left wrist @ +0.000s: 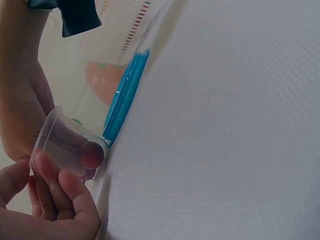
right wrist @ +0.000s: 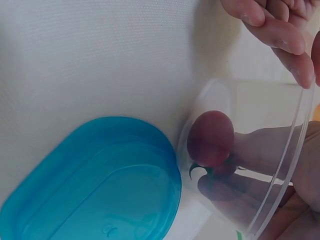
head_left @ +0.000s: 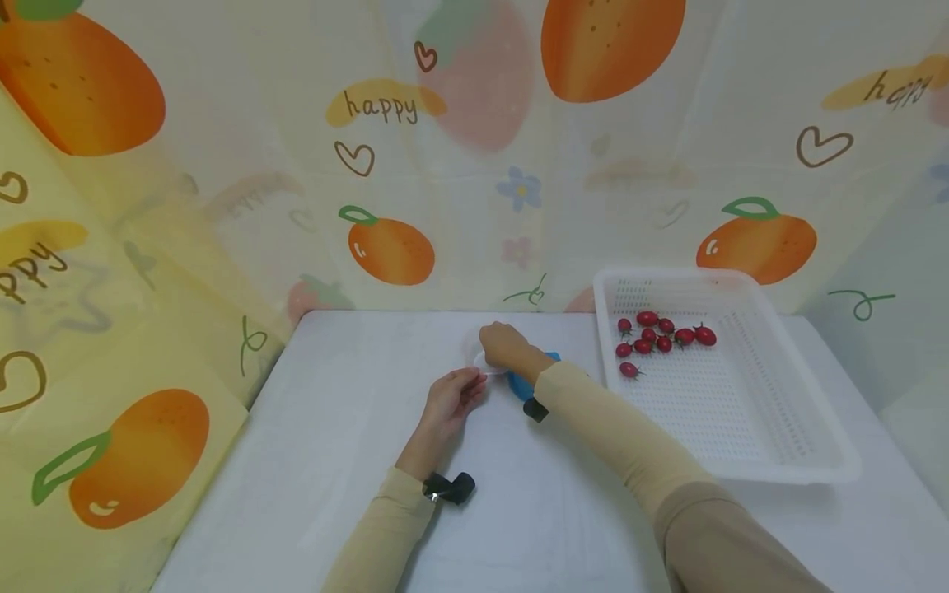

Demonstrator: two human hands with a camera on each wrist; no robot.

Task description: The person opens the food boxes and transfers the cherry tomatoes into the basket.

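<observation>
A clear plastic cup (left wrist: 60,131) stands on the table, its rim pinched between the thumb and fingers of my left hand (head_left: 449,399). From the far side my right hand (head_left: 507,346) reaches into the cup. Through the clear wall in the right wrist view, its finger and thumb close around a red cherry tomato (right wrist: 211,137) near the bottom. A second tomato (right wrist: 225,168) with a green stem shows partly behind that one. Beside the cup, under the right wrist, lies a shallow blue plastic dish or lid (right wrist: 95,185).
At the right of the table sits a white perforated basket (head_left: 804,412). Several cherry tomatoes (head_left: 664,344) are grouped toward its back left. A fruit-printed cloth (head_left: 460,214) hangs along the table's back edge. The tabletop cover (head_left: 326,395) is white.
</observation>
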